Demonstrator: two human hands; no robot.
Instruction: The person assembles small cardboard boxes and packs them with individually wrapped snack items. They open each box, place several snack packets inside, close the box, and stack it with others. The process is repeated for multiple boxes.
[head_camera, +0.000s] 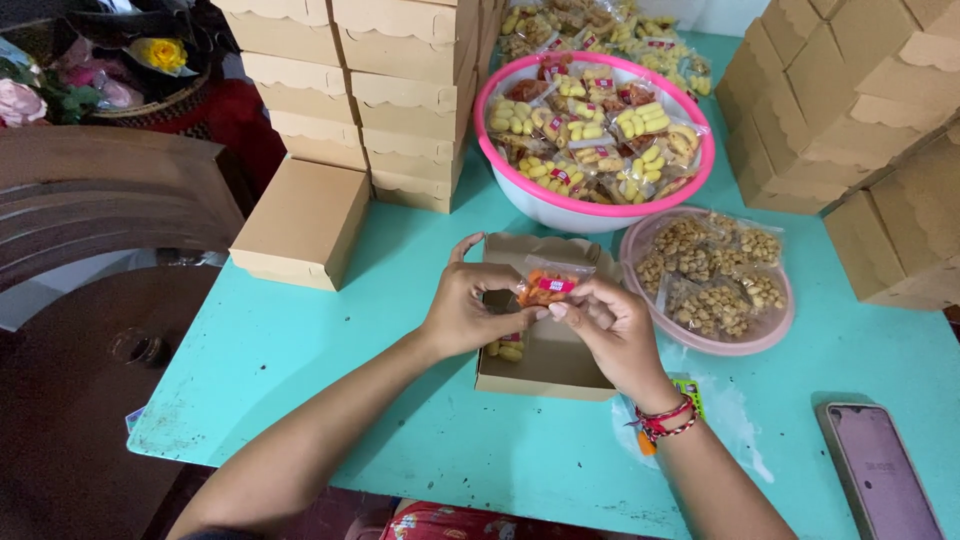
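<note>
Both hands, left hand (468, 305) and right hand (608, 325), fingers clamped on small clear orange snack packet (548, 285) over open brown cardboard box (550, 362); packing step, needs lowering inside.

An open cardboard box (545, 350) sits at the middle of the desk (330, 390), near its front edge. Both hands meet over it: the left hand (465, 305) and the right hand (610, 330) hold a small snack packet (548, 285) between them. Another packet (508, 350) lies inside the box. Behind the box stands a basin of snack packets (595, 140); to its right, a shallow tray of packets (715, 280). A closed box (300, 222) lies to the left, stacked boxes (400, 90) behind it, more stacks (850, 110) far right. A phone (885, 470) lies at the front right.
</note>
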